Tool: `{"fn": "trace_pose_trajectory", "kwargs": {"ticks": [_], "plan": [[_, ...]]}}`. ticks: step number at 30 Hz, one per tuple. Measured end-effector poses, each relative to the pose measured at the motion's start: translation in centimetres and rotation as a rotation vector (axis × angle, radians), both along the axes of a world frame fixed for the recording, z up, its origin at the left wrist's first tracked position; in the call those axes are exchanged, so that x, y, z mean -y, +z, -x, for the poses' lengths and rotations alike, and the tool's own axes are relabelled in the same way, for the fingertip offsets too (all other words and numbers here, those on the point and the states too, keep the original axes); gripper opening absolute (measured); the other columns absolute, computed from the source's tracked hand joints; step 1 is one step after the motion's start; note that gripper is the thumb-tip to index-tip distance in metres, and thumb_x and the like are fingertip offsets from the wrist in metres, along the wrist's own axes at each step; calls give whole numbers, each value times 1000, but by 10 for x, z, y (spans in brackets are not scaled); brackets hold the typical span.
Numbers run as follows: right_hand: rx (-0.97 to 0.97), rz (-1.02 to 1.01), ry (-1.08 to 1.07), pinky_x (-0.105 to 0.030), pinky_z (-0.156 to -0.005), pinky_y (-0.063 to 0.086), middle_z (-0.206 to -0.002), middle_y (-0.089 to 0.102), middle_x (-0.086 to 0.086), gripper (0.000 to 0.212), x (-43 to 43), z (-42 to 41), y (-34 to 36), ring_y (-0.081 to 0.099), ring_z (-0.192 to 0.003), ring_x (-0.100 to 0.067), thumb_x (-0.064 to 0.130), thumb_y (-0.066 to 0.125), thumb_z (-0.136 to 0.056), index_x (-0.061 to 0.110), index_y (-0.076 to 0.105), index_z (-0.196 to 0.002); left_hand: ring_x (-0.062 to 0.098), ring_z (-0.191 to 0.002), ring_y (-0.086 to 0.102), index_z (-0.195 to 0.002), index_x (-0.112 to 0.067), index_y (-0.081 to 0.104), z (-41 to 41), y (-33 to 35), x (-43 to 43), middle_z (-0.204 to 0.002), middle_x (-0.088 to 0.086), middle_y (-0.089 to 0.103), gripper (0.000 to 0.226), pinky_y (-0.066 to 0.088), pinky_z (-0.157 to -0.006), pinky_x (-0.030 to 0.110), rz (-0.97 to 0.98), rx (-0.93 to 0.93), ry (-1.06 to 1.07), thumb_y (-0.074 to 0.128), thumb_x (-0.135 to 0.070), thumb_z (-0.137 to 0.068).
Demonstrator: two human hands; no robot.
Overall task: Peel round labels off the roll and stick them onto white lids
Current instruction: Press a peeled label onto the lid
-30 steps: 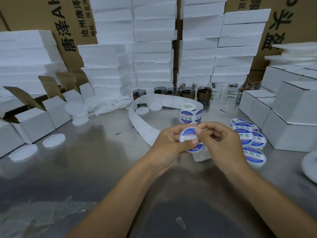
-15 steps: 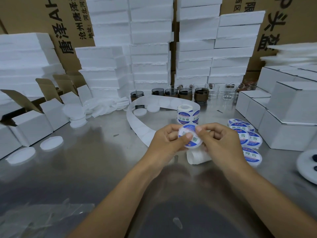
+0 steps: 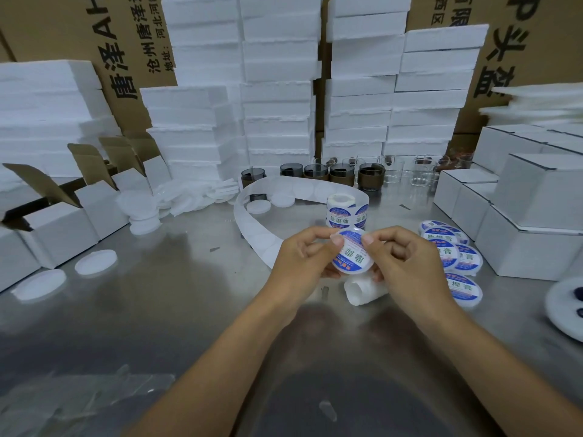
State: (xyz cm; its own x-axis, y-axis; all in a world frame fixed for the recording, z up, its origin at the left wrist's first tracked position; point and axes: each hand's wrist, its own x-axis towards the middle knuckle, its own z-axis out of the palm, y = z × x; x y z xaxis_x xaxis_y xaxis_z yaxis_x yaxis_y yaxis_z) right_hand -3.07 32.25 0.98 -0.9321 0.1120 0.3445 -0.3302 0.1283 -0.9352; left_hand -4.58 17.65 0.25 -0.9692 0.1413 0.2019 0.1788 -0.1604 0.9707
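Observation:
Both hands hold one white lid (image 3: 352, 255) with a round blue-and-white label on it, above the metal table's middle. My left hand (image 3: 303, 263) grips its left edge, thumb on the label's top. My right hand (image 3: 407, 263) pinches its right edge with thumb on the label. The label roll (image 3: 346, 209) stands just behind, and its empty backing strip (image 3: 252, 225) curls away to the left. Several labelled lids (image 3: 454, 257) lie to the right. Plain white lids (image 3: 94, 261) lie at the left.
White cartons (image 3: 530, 234) stand at the right, open cartons (image 3: 56, 228) at the left. Foam slab stacks (image 3: 277, 89) and dark and clear glass cups (image 3: 340, 175) line the back. A white plate (image 3: 564, 304) sits at the right edge. A small white roll (image 3: 362, 290) lies under my hands.
The lid has tilted up so its labelled face shows more fully, and both thumbs have shifted along the label's upper edge. Hands stay in the same place.

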Motion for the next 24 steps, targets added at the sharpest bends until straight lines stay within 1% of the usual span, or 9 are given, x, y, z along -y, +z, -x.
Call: {"fn": "trace_pose_trajectory", "kwargs": {"ticks": [2, 5, 7, 10, 13, 16, 19, 22, 24], "plan": [[-48, -73, 20, -21, -52, 48, -61, 66, -4, 4, 0, -1, -1, 60, -53, -7, 29, 66, -81, 27, 63, -83, 9, -61, 66, -95, -16, 63, 1, 0, 1, -70, -1, 73, 8, 52, -56, 20, 8, 6, 46, 62, -20, -89], [-109, -224, 53, -20, -59, 48, -63, 66, -2, 25, 1, -3, -3, 61, -57, -11, 26, 72, -77, 38, 57, -92, 8, -58, 65, -91, -21, 63, 2, 1, 2, -70, -1, 73, 3, 52, -56, 20, -8, 4, 102, 62, -21, -89], [-119, -211, 51, -20, -61, 48, -63, 67, -2, 29, 3, -2, -4, 61, -57, -11, 22, 73, -77, 38, 56, -95, 9, -60, 66, -96, -21, 64, 2, 2, 2, -72, -1, 74, 8, 53, -59, 20, -26, 7, 99, 62, -23, -88], [-97, -129, 29, -26, -65, 50, -62, 66, -5, 25, 3, 0, -5, 61, -58, -14, 19, 70, -81, 34, 57, -97, 12, -76, 69, -114, -21, 60, -1, 1, 0, -83, 2, 75, 33, 54, -69, 22, 1, -5, 19, 66, -26, -82], [-70, -48, 37, -20, -59, 51, -60, 67, -5, 19, 2, 2, -6, 60, -53, -11, 18, 63, -86, 23, 59, -104, 15, -78, 68, -123, -21, 55, -4, 1, -2, -91, 11, 73, 42, 54, -72, 21, 5, -33, -19, 67, -9, -84], [-62, -1, 37, -16, -56, 48, -60, 67, -3, 9, 2, 3, -6, 59, -52, -7, 19, 59, -89, 23, 62, -97, 12, -72, 66, -119, -23, 57, -4, 2, -1, -88, 10, 73, 41, 54, -70, 20, 3, -49, -1, 65, -2, -85], [-81, -75, -39, -17, -63, 49, -71, 68, 2, 8, -1, 6, -8, 62, -65, -10, 19, 64, -86, 23, 64, -92, 9, -67, 65, -115, -26, 58, -5, 3, 0, -85, 7, 73, 41, 53, -67, 18, 22, -61, 2, 65, 0, -85], [-68, -58, -38, -21, -67, 50, -75, 69, 6, 9, -3, 9, -8, 61, -69, -10, 19, 65, -84, 28, 66, -89, 14, -66, 65, -118, -26, 59, -4, 2, 0, -84, 11, 73, 38, 54, -70, 22, 23, -62, 10, 64, -5, -87], [-58, -30, -16, -18, -65, 50, -73, 70, 11, 13, -6, 11, -8, 61, -67, -5, 19, 65, -84, 32, 66, -86, 16, -66, 65, -117, -28, 61, -3, 2, 1, -82, 9, 73, 31, 55, -72, 25, 8, -47, 3, 61, -12, -90]]}}
